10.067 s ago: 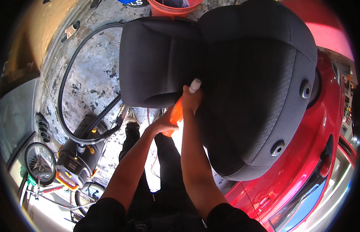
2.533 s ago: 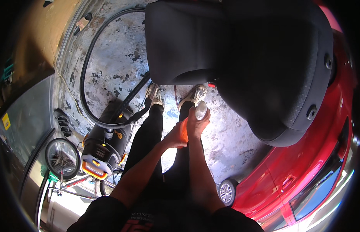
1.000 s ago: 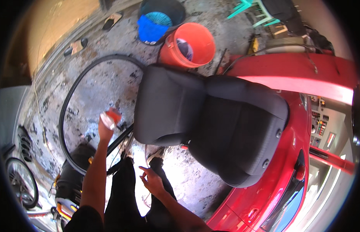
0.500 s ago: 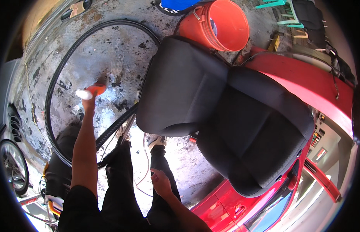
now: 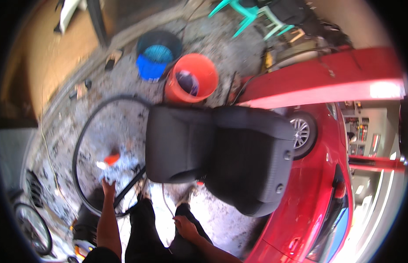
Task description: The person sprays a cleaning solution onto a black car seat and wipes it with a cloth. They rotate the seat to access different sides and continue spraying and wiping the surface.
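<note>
My left hand (image 5: 108, 187) is open and empty, its fingers a little blurred, just short of an orange bottle with a white top (image 5: 110, 160) on the floor. The bottle lies inside the loop of a black ribbed hose (image 5: 76, 147). My right hand (image 5: 186, 229) hangs loosely by my right thigh, with nothing visible in it. A black car seat (image 5: 212, 153), folded back, spreads out in front of me to the right, apart from both hands. A thin cord (image 5: 164, 199) runs down near my legs.
Beyond the seat stand an orange bucket (image 5: 212, 81) with dark cloth inside and a dark tub (image 5: 144, 41) with a blue cloth. A red car (image 5: 296, 206) and a red beam (image 5: 313, 76) border the right. A bicycle wheel (image 5: 46, 236) is at lower left.
My left hand has let go of the orange bottle and drawn back toward me. My right hand stays by my thigh. The view has shifted, bringing the tub and car wheel into sight.
</note>
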A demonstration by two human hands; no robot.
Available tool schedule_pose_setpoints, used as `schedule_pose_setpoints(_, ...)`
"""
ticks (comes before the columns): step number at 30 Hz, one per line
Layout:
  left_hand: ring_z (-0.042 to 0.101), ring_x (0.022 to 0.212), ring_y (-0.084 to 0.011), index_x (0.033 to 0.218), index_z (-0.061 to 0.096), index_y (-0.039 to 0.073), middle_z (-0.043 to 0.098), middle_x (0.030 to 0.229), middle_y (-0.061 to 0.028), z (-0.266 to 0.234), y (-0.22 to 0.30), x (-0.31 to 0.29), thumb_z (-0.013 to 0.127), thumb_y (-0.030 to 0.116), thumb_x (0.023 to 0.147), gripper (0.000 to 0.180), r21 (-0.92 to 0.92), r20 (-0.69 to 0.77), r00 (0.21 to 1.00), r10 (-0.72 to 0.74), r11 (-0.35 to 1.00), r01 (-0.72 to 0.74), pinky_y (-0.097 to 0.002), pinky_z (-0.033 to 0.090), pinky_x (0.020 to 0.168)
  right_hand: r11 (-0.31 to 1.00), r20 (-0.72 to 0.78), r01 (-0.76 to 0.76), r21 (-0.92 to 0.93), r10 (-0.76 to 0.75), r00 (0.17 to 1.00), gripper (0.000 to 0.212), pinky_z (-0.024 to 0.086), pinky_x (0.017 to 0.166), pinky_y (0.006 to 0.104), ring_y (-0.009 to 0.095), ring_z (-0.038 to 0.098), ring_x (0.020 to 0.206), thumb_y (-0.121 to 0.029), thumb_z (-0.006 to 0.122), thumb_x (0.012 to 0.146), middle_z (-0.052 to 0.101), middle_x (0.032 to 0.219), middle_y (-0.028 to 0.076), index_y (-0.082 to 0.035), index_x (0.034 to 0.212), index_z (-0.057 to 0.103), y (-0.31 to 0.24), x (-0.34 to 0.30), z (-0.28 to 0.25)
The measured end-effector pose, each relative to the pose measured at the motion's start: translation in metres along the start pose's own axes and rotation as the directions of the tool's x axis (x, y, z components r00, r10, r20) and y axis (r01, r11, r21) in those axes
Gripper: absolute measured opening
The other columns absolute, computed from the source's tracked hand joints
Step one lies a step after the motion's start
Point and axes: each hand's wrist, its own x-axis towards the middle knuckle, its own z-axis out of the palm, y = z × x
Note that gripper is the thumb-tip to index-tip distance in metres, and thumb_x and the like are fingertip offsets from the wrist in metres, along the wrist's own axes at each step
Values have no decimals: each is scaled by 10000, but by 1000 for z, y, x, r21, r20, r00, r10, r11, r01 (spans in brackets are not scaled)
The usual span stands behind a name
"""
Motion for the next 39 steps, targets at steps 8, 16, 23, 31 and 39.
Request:
schedule_pose_setpoints(8, 646, 693, -191, 1515, 466, 93, 721, 1027, -128, -74, 195, -109, 871, 64, 867, 764, 135, 248, 951, 187, 965, -225, -356, 552, 598, 995, -137, -44, -90, 32, 990, 394, 592, 916, 535, 386, 743, 1098, -260, 608, 1017, 749, 1221, 189, -237, 1410, 636, 64, -72, -129)
schedule_pose_setpoints(16, 727, 868, -225, 1309, 642, 6, 754, 995, -135, -75, 345, -266, 859, 187, 899, 498, 43, 391, 839, 378, 903, -427, -377, 580, 782, 984, -404, -174, 43, 176, 897, 605, 549, 1039, 539, 410, 691, 1240, -602, 657, 981, 716, 1358, 200, -184, 1418, 675, 211, -149, -256)
schedule_pose_setpoints(23, 714, 652, -215, 1234, 713, 18, 747, 906, -161, -48, 350, -377, 817, 356, 944, 458, 231, 544, 817, 190, 903, -363, -390, 577, 632, 893, -428, -354, 278, 445, 787, 533, 549, 1036, 549, 426, 694, 1226, -551, 584, 1025, 747, 1276, 212, -110, 1284, 733, 340, -231, -270)
schedule_pose_setpoints(31, 608, 587, -148, 944, 751, 67, 690, 758, -44, -40, 302, -400, 704, 340, 1004, 283, 172, 631, 761, 154, 928, -331, -337, 444, 540, 931, -388, -332, 155, 366, 846, 683, 520, 1052, 556, 473, 691, 1159, -638, 449, 1021, 751, 1186, 265, -52, 1130, 782, 452, -237, -215)
schedule_pose_setpoints(39, 588, 540, -161, 871, 725, 74, 594, 646, -25, -54, 318, -405, 677, 276, 996, 242, 20, 500, 857, 123, 988, -153, -338, 458, 498, 996, -598, -93, -9, 69, 798, 471, 573, 931, 574, 499, 706, 1060, -456, 487, 1079, 742, 1088, 291, -57, 1104, 737, 400, -216, -281)
